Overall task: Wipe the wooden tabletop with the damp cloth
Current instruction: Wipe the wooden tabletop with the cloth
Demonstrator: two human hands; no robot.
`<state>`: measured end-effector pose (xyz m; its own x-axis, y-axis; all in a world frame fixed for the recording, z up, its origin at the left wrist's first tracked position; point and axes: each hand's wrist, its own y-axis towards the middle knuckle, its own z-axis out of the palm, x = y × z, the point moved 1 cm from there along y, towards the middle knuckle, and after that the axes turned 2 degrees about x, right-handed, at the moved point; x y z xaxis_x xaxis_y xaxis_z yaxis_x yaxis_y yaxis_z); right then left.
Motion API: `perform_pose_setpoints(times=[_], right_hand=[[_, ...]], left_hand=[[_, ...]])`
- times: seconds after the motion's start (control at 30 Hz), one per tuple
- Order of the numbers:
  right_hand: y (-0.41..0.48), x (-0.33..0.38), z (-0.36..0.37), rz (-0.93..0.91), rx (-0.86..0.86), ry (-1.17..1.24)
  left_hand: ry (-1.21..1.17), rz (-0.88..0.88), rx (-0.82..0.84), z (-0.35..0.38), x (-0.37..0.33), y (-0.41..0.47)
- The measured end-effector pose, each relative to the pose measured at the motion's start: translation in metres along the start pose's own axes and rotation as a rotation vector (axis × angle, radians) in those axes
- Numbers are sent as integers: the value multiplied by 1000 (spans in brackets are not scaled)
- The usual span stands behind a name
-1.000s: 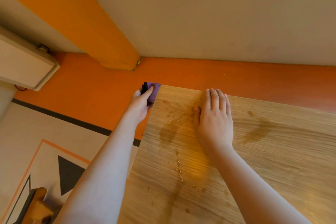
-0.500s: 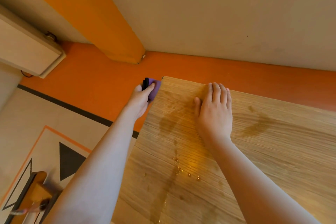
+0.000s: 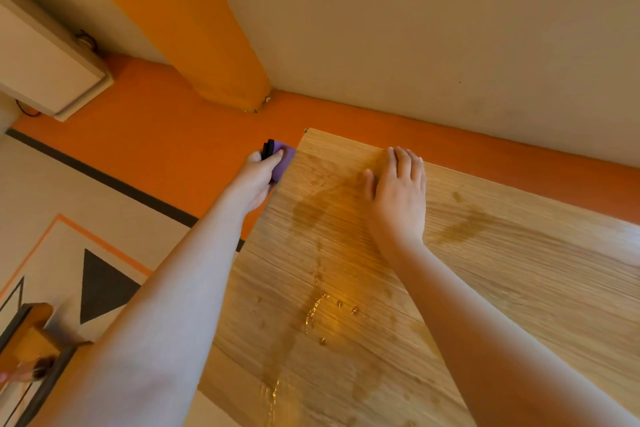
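Tabletop (image 3: 485, 288) check, nearest first: a wet streak (image 3: 273, 392) runs toward the near edge, with beads of water (image 3: 320, 307) just beyond it, unwiped. Left alone, I reckon it drips to the floor (image 3: 52, 201). Further out, my right hand (image 3: 398, 191) lies flat on damp wood, fingers straight, holding nothing; lean on it and it could skid. Farthest, my left hand (image 3: 258, 180) has its fingers curled round the purple cloth (image 3: 282, 161), at the left edge near the far corner, mostly off the wood. Push on and it slips off toward the orange wall (image 3: 173, 149).

Orange pillar (image 3: 180, 28), white wall box (image 3: 41, 69)
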<state>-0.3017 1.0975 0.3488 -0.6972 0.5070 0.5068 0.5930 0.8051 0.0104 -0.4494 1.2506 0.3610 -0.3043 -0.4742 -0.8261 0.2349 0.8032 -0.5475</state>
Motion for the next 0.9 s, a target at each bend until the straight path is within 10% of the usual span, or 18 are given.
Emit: perform_pose_setpoints(times=[0.9], right_hand=[[-6,4,5,-38,-32,-114]], left_hand=[[45,-98,-106,-83,78,-142]])
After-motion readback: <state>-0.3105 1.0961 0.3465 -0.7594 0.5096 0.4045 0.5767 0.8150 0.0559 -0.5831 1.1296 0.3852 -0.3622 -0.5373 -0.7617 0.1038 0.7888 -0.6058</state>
